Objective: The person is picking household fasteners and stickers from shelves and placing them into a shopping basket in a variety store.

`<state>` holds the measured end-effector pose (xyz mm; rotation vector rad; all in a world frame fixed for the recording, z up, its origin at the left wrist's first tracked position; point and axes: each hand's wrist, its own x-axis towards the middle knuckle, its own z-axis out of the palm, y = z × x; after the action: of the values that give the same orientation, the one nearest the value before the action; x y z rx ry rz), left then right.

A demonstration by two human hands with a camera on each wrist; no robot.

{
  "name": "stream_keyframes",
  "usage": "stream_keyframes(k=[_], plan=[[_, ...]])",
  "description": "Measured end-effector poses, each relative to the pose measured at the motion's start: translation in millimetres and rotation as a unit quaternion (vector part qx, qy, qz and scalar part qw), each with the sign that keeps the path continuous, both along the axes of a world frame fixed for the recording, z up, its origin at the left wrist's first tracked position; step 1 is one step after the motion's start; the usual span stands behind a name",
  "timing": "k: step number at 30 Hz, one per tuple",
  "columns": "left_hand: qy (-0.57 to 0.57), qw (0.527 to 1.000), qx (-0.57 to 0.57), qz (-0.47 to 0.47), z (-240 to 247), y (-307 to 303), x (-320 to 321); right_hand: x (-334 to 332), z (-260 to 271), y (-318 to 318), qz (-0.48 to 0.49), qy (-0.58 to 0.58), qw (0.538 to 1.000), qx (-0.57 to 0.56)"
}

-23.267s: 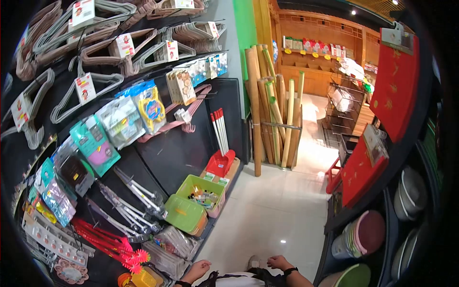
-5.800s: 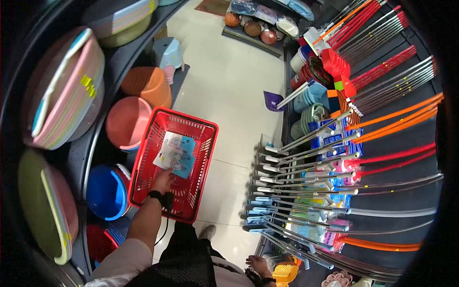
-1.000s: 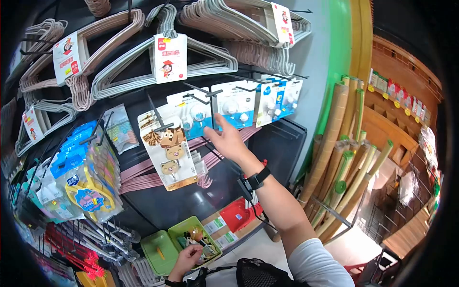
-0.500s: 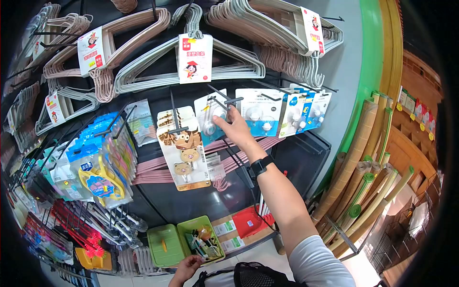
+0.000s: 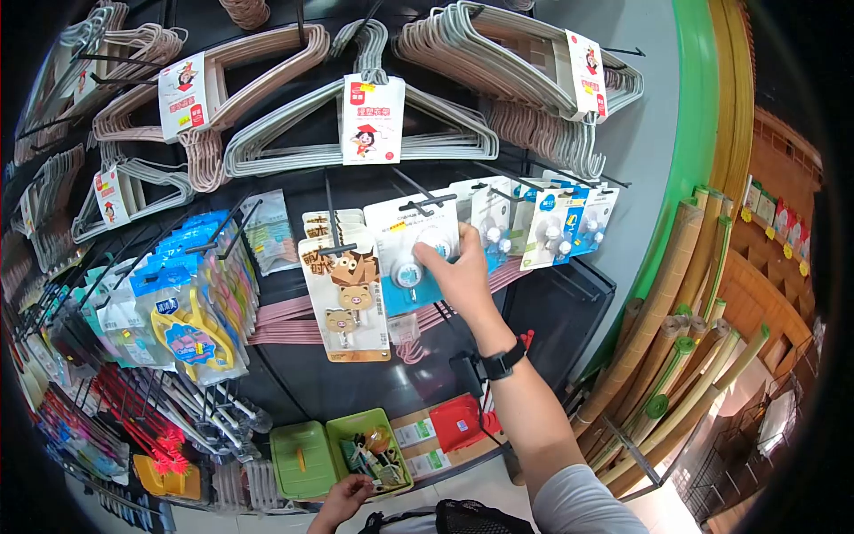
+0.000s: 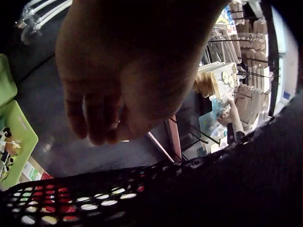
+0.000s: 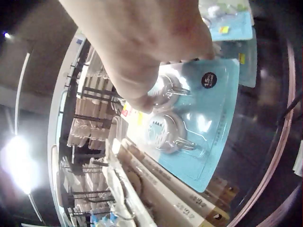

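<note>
In the head view my right hand (image 5: 463, 280) pinches a blue-and-white carded pack of wall hooks (image 5: 400, 227) at its right edge, thumb on the front. The pack's top overlaps a black display peg (image 5: 416, 201). The right wrist view shows the card (image 7: 208, 127) close up, with two round hook discs and metal hooks under clear plastic; the fingers behind it are hidden. Left of it hang cards of pig-faced hooks (image 5: 345, 307). My left hand (image 5: 345, 498) hangs low, its fingers loosely curled with nothing in them.
More carded hooks (image 5: 565, 222) hang to the right. Clothes hangers (image 5: 365, 133) fill the pegs above. Below stand a green bin (image 5: 369, 445) of small items and a red dustpan (image 5: 458, 423). Rolled mats (image 5: 640, 311) lean at the right.
Over the last second my right hand takes hold of the hook pack and draws it forward and left, away from its neighbours. Several seconds ago a hand was inside a red basket holding similar packs.
</note>
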<state>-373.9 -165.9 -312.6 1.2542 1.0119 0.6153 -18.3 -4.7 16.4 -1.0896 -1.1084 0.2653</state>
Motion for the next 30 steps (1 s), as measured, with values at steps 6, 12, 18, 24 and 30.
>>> stream_keyframes(k=[6, 12, 18, 24, 30], plan=[[0.022, 1.000, -0.009, -0.011, 63.4, 6.0, 29.2, 2.3, 3.8, -32.5, -0.015, -0.007, 1.000, -0.003], [0.001, 0.999, 0.033, -0.031, 53.3, -0.5, 40.5, 11.0, 9.2, -56.7, -0.004, 0.017, 1.000, 0.023], [0.011, 0.998, 0.041, -0.043, 58.0, -15.9, 34.1, 7.8, 20.1, -71.9, 0.053, 0.061, 0.996, 0.033], [-0.001, 0.998, 0.036, -0.043, 67.0, -32.5, 15.5, -22.7, -18.9, -124.6, 0.077, 0.034, 0.996, 0.008], [-0.166, 0.986, -0.003, -0.015, 85.2, -70.5, -37.2, -133.8, -130.1, -202.5, 0.237, 0.022, 0.951, -0.196]])
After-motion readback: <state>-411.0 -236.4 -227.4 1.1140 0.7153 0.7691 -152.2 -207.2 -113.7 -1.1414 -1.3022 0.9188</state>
